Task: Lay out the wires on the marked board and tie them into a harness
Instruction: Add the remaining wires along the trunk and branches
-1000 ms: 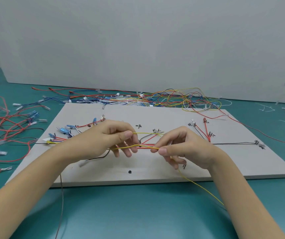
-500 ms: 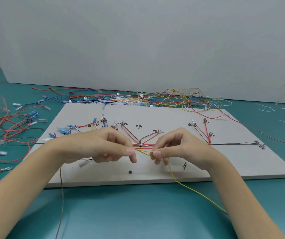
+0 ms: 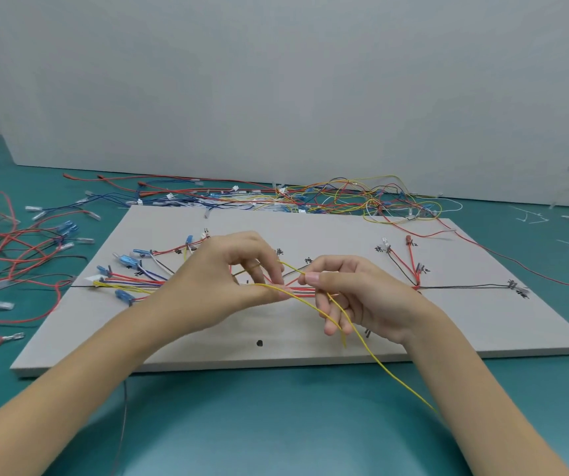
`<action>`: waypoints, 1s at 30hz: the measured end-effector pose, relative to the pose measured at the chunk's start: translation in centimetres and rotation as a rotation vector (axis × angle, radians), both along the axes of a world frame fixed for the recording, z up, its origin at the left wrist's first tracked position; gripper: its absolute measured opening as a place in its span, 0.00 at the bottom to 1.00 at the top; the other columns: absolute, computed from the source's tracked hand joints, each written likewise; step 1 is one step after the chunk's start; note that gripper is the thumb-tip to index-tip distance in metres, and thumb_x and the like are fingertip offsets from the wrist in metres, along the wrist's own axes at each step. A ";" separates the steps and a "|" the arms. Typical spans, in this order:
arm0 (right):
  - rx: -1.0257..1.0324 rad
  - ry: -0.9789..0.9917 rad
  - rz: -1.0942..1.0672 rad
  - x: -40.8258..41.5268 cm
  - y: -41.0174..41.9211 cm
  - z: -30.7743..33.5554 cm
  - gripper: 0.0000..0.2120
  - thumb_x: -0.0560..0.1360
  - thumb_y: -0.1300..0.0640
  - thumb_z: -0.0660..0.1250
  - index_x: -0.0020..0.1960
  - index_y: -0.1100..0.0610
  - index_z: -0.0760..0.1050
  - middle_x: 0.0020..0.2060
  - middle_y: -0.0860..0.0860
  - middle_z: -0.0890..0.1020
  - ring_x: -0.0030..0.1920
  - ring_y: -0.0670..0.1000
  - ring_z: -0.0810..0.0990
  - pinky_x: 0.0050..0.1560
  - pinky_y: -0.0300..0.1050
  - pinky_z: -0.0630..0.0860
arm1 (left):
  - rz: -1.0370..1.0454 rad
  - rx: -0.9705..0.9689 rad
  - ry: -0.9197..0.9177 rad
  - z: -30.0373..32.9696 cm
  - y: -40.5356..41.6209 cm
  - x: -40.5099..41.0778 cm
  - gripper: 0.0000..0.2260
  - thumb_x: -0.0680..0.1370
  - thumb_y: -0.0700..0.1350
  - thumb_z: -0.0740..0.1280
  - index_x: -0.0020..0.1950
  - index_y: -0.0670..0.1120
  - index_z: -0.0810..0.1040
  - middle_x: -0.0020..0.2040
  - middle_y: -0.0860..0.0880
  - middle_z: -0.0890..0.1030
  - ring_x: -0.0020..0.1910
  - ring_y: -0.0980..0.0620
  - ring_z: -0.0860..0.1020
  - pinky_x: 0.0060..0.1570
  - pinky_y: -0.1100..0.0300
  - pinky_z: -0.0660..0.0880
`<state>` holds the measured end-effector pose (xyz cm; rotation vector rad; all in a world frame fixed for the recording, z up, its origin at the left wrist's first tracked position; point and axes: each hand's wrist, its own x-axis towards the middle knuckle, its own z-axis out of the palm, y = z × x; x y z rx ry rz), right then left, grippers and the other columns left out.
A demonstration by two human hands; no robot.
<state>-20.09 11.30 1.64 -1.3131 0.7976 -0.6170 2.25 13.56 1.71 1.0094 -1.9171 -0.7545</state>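
Both hands work over the middle of the marked board, which lies flat on the teal table. Left hand has thumb & fingers curled, pinching a thin yellow wire just above the wire bundle that runs along the board's centre line. Right hand pinches the same yellow wire w/ thumb & forefinger, other fingers loosely curled under; the wire crosses itself between the two hands, and its long tail hangs off the board's front edge toward the person.

Looks like a tie going round the trunk, w/ the yellow strand as the lacing. To do it well, I'd say: keep the loop low, snug on the bundle, pull both ends evenly so the red & black strands don't bunch or lift off their marks. Mind the branch wires w/ blue terminals at left, easy to drag out of place. Spare wires sit heaped behind the board, more at far left; no need for them yet.
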 end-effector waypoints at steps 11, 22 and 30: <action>-0.071 0.244 -0.122 -0.1 -0.5 -0.8 0.07 0.76 0.63 0.68 0.39 0.56 0.78 0.32 0.52 0.79 0.30 0.48 0.76 0.19 0.35 0.62 | -0.119 0.396 0.554 2.4 -0.4 2.2 0.22 0.80 0.50 0.56 0.26 0.47 0.68 0.26 0.48 0.68 0.24 0.51 0.60 0.24 0.62 0.60; -0.103 0.435 -0.181 -0.2 -0.9 -1.2 0.03 0.68 0.63 0.70 0.36 0.59 0.79 0.25 0.51 0.74 0.24 0.52 0.71 0.22 0.37 0.66 | -0.122 0.365 0.804 4.8 -1.5 6.7 0.21 0.73 0.59 0.59 0.26 0.50 0.58 0.27 0.52 0.50 0.23 0.54 0.49 0.21 0.61 0.45; -0.205 0.547 -0.240 0.2 -0.9 -1.6 0.04 0.64 0.61 0.70 0.34 0.62 0.80 0.26 0.51 0.79 0.21 0.47 0.68 0.21 0.33 0.60 | -0.314 0.268 1.080 3.5 -3.7 10.4 0.17 0.76 0.52 0.57 0.31 0.47 0.60 0.26 0.53 0.58 0.24 0.56 0.61 0.20 0.64 0.63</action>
